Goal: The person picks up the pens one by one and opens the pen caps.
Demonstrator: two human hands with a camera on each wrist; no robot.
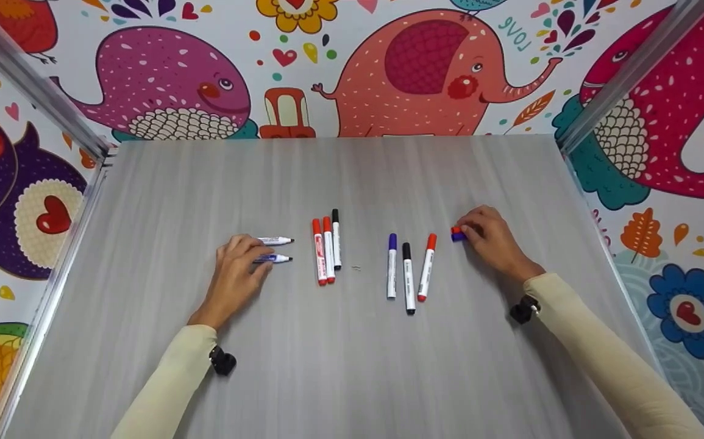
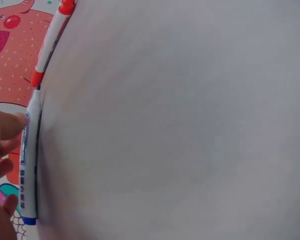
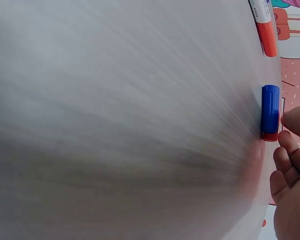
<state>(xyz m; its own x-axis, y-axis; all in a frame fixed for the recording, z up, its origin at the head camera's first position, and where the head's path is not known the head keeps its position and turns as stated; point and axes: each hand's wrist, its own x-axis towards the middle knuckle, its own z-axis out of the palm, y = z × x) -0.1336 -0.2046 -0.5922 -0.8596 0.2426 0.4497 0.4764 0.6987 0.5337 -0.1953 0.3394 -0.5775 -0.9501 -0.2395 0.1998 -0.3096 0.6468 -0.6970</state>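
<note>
Two uncapped whiteboard markers lie side by side at my left hand, dark tips pointing right. The hand pinches the nearer uncapped marker, which has a blue end in the left wrist view; its thumb lies at the label. The farther uncapped marker runs under the fingers. On the right, my right hand holds two loose marker caps by their right ends with thumb and fingers. The red cap lies just beyond the blue cap, right alongside it.
Between the hands stand two groups of capped markers: two red markers with a black marker, then a blue marker, a black marker and a red marker. Small marks show on the grey table. Patterned walls surround it.
</note>
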